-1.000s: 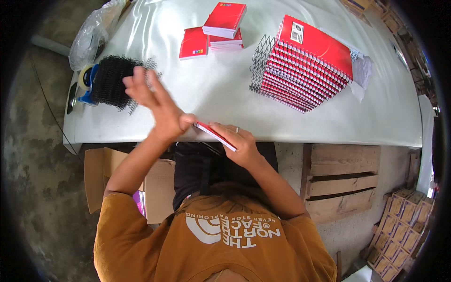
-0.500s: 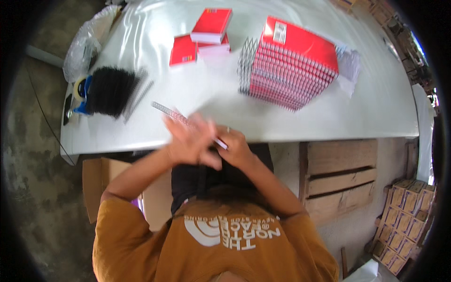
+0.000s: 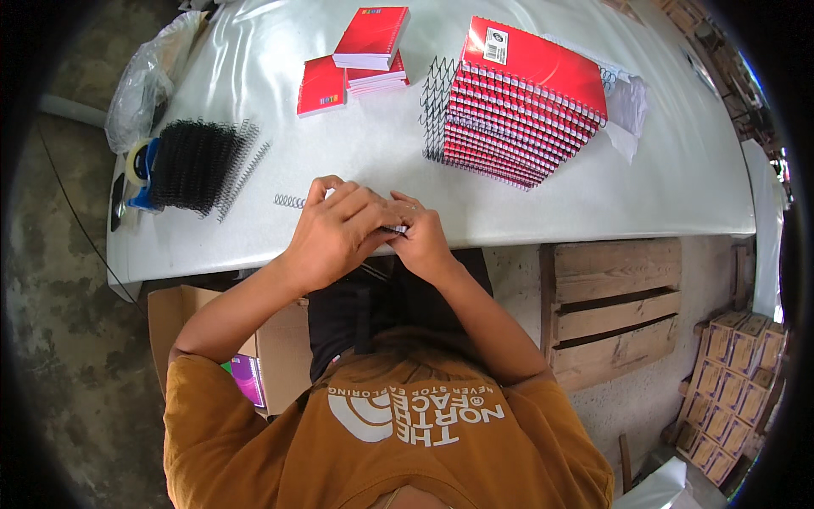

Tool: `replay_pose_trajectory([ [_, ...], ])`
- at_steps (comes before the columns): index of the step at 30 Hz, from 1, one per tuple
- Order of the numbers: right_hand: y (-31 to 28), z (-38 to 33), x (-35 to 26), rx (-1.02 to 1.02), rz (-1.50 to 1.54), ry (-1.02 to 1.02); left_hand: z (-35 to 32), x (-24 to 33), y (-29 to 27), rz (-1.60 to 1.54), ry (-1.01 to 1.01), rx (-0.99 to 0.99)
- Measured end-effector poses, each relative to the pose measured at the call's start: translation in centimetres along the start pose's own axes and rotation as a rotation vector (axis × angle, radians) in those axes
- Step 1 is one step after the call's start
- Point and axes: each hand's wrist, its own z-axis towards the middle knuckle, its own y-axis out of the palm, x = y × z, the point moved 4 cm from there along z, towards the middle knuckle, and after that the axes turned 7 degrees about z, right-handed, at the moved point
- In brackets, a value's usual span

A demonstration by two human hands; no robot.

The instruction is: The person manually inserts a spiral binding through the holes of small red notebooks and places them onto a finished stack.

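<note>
- Head view: your left hand and right hand meet at the white bench edge, both closed on a thin wire spiral binding coil.
- Stacked red spiral-bound notebooks lie beyond.

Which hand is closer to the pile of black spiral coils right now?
Left. The left hand is by the table edge, right of the black spiral coils; the right hand sits beyond it, farther right.

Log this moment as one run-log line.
left hand: on silver wire spiral | right hand: pinching its end | stacked red spiral notebooks: behind
</note>
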Motion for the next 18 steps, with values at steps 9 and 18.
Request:
replay_pose_trajectory([
  [9,0.1,0.0,0.8,0.021,0.072,0.093,1.0,0.2,-0.3,-0.089,-0.088,-0.113],
  [18,-0.8,0.3,-1.6,-0.077,0.103,0.279,2.3,0.5,-1.0,0.028,-0.259,-0.349],
])
